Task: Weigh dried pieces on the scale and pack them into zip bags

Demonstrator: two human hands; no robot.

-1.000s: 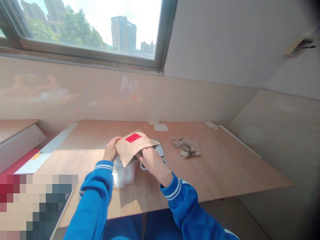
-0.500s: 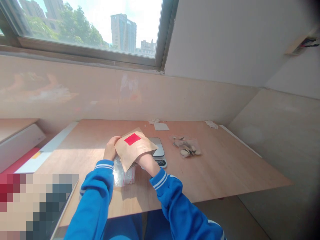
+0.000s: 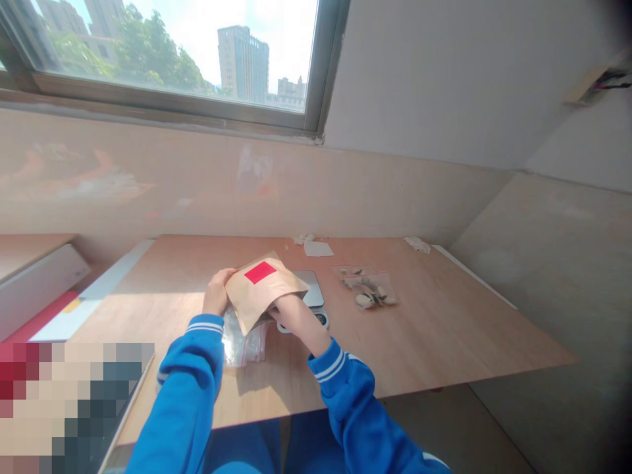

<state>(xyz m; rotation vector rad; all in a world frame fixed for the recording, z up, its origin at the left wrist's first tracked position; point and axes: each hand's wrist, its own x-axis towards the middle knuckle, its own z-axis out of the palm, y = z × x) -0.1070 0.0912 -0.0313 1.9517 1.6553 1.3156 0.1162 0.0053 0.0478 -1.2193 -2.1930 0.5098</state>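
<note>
A brown paper bag (image 3: 276, 283) with a red label (image 3: 260, 272) is held tilted over the table, its open mouth facing down toward me. My left hand (image 3: 217, 289) grips the bag's far left edge, fingers closed behind it. At the mouth is my right hand (image 3: 295, 317), with bent fingers partly hidden under the lower edge; what they hold, if anything, cannot be seen. Beneath the bag lie clear zip bags (image 3: 243, 345) with pink seals. A kitchen scale (image 3: 314, 297) stands just behind my right hand, partly covered by the bag.
To the right lie clear zip bags with pale slices and dark pieces inside (image 3: 375, 293). A white paper piece (image 3: 318, 249) and crumpled scraps (image 3: 417, 244) are along the back edge by the wall. At far left stands a box-like wooden surface (image 3: 39, 263).
My right hand has drawn out a little toward the right and nearer me, showing more of its back and wrist. The bag and my left hand stay almost in place.
</note>
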